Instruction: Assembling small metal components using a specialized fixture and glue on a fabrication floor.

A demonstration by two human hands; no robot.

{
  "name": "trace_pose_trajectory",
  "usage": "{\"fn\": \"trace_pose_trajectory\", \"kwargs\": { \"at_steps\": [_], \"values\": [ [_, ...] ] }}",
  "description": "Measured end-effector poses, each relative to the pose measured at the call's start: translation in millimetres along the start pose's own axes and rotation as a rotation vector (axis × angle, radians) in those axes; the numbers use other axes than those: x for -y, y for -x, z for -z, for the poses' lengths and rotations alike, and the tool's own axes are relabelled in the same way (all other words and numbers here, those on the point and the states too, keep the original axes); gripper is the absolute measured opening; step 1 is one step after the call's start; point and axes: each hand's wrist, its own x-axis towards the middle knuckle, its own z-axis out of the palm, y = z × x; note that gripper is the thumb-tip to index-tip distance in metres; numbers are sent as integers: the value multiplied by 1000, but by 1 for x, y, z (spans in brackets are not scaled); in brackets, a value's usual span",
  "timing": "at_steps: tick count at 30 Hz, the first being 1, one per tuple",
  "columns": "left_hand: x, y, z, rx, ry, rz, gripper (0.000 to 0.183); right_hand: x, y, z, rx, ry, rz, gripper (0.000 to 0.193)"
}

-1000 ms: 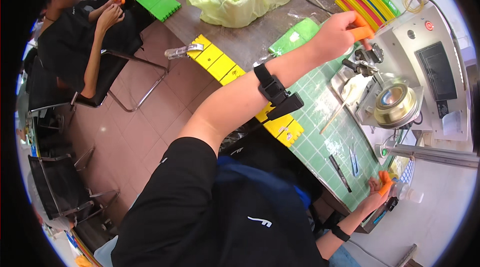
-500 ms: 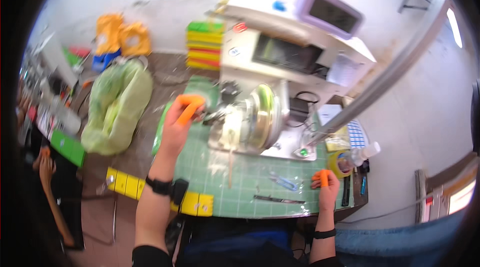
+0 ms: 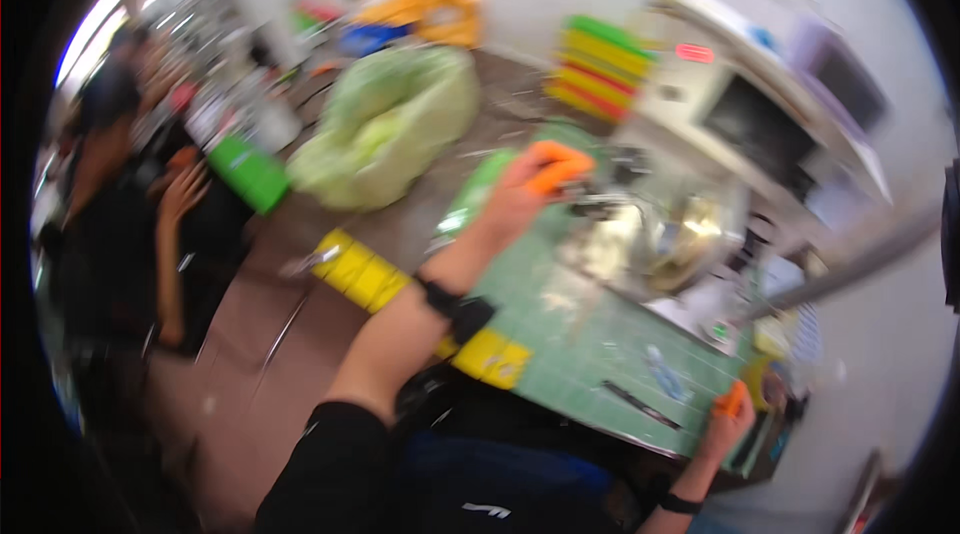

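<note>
Two orange-fingertipped hands work over a green cutting mat (image 3: 590,334): the left hand (image 3: 525,189) reaches a metal machine (image 3: 650,239) just beyond it. The right hand (image 3: 728,416) rests at the mat's near corner, beside dark tools (image 3: 640,404). Blur hides whether either hand grips anything.

Motion blur smears the whole head view, so much of it stays unreadable to you.

Your left hand (image 3: 525,189) reaches to the machine (image 3: 680,234), but its orange-tipped fingers (image 3: 562,166) melt into the blur, and you cannot tell whether they pinch anything or only touch metal. Your right hand (image 3: 728,414) sits small at the edge of the green mat (image 3: 590,334); its grip cannot be told. The tools (image 3: 640,402) lying on the mat are dark streaks of unclear kind. The co-worker (image 3: 130,204) at your left is cut by the dark rim, and the pale green bag (image 3: 385,134) hides its contents.
</note>
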Motion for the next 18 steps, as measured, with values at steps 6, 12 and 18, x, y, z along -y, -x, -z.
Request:
{"fn": "trace_pose_trajectory", "kwargs": {
  "at_steps": [6, 12, 18],
  "values": [
    [4, -9, -10, -19, 83, -11, 12, -60, -31, 39, -79, 49, -61, 48],
    [2, 3, -3, -22, 110, -29, 10, 36, 0, -10, -63, 277, -11, 53],
    [2, 2, -3, -20, 98, -42, 11, 38, -1, -13, -67, 282, -5, 54]
  ]
}}
